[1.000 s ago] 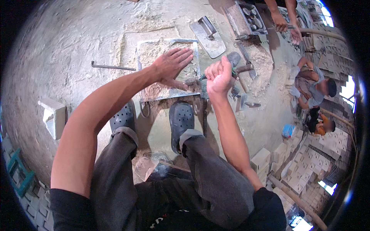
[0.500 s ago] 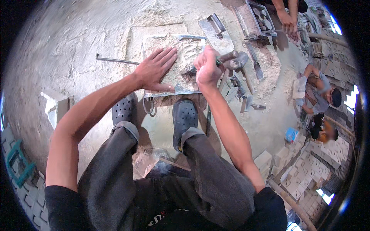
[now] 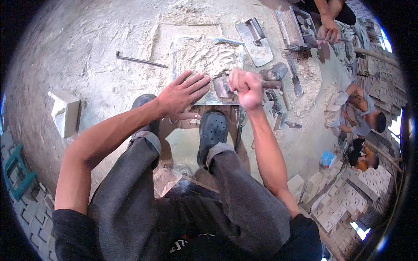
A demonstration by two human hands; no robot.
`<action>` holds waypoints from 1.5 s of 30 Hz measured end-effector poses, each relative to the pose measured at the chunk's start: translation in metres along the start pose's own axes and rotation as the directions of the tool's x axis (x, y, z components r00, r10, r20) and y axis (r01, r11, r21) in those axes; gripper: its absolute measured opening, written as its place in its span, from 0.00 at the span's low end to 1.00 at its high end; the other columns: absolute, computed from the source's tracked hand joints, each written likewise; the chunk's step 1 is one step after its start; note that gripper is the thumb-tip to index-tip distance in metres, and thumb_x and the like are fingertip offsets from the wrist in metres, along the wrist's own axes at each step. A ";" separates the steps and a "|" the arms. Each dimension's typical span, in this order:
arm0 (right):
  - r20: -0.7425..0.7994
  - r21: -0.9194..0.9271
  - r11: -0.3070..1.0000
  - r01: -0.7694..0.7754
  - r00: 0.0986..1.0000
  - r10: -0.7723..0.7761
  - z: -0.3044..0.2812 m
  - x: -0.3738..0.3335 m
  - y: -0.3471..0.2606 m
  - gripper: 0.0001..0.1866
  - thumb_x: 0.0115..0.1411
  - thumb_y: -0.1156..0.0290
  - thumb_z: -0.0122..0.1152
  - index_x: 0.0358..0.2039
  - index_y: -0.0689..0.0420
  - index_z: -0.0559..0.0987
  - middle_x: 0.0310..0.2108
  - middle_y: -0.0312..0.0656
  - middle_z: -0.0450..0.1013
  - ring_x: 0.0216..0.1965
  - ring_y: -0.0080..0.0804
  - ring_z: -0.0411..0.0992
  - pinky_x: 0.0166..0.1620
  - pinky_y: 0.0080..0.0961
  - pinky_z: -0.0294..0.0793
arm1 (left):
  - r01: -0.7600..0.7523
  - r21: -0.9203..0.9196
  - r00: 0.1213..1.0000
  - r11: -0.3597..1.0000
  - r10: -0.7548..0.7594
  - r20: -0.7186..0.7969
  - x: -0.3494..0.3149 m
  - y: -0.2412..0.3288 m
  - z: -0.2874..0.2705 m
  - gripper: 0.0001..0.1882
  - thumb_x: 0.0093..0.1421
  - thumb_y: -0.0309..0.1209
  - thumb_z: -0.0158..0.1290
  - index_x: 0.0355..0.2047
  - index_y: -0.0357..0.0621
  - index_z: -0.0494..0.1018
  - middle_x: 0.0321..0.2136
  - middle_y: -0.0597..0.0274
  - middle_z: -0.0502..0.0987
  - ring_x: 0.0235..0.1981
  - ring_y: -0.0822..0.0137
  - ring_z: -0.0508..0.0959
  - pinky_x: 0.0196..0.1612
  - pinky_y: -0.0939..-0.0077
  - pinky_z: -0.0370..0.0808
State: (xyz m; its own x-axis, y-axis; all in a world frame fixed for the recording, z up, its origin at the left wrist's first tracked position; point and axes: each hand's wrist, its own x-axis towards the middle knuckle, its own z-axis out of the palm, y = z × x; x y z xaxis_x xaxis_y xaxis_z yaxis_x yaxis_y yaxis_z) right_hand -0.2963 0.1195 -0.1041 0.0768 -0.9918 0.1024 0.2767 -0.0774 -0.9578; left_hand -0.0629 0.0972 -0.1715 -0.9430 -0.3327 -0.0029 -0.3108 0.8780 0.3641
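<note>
Against half a second ago, the left hand (image 3: pixel 183 93) has drawn back toward the body, from well over the pale powder (image 3: pixel 204 56) to the near edge of the metal frame (image 3: pixel 232 41) that surrounds it; its fingers are apart and straight, the thumb out beyond that edge, and whether the palm touches anything I cannot tell; the right hand (image 3: pixel 247 89) is a fist, its fingers clamped on a dusty tool (image 3: pixel 223 87), whose broad end now lies over the frame's near right part, lower in the frame than before; wavy ridges in the powder, partly covered by the left hand then, show more openly now.

The tool's middle is hidden inside the fist, and motion blurs the knuckles; the left forearm covers part of the left shoe (image 3: pixel 143 101); the small tools just right of the fist overlap and are hard to tell apart; a co-worker (image 3: pixel 331 30) at the upper right is cut off by the picture's edge.
</note>
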 end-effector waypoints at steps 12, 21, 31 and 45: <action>-0.369 -0.033 0.999 -0.042 0.929 0.027 0.032 -0.011 -0.007 0.25 0.67 0.59 0.42 0.13 0.50 0.54 0.10 0.30 0.47 0.13 0.23 0.46 0.20 0.26 0.48 | 0.418 -0.028 0.895 0.908 -0.416 -0.162 0.001 0.016 0.012 0.63 0.50 0.74 0.47 0.69 0.31 0.49 0.70 0.42 0.48 0.73 0.49 0.45 0.72 0.48 0.39; -0.348 -0.048 0.997 0.059 0.935 -0.072 0.034 0.000 -0.026 0.24 0.64 0.69 0.48 0.10 0.57 0.62 0.11 0.32 0.58 0.14 0.19 0.54 0.19 0.24 0.50 | 0.456 -0.052 0.858 0.888 -0.455 -0.237 0.022 0.013 0.015 0.63 0.50 0.75 0.46 0.69 0.34 0.49 0.70 0.42 0.48 0.73 0.50 0.45 0.71 0.44 0.37; -0.378 0.009 1.000 0.018 0.926 -0.014 0.041 -0.001 -0.031 0.25 0.67 0.68 0.49 0.11 0.55 0.63 0.11 0.32 0.60 0.14 0.18 0.56 0.19 0.24 0.52 | 0.467 -0.049 0.852 0.883 -0.464 -0.243 0.029 0.000 0.010 0.62 0.49 0.72 0.51 0.70 0.38 0.47 0.71 0.45 0.45 0.73 0.50 0.45 0.71 0.46 0.39; -0.457 -0.123 0.991 -0.044 0.889 -0.017 0.025 -0.017 0.016 0.25 0.68 0.64 0.48 0.12 0.53 0.61 0.11 0.31 0.58 0.13 0.19 0.54 0.19 0.23 0.52 | 0.397 -0.100 0.887 0.912 -0.410 -0.213 0.003 0.002 0.000 0.73 0.39 0.79 0.52 0.70 0.33 0.45 0.71 0.41 0.44 0.73 0.49 0.42 0.72 0.48 0.34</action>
State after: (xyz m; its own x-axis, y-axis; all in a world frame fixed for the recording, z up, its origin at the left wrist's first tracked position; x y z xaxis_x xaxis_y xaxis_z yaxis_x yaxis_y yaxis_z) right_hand -0.2693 0.1375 -0.1140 -0.3741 -0.9273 -0.0152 0.1527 -0.0454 -0.9872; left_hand -0.0660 0.0983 -0.1710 -0.6838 -0.7282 0.0465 -0.6464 0.6341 0.4244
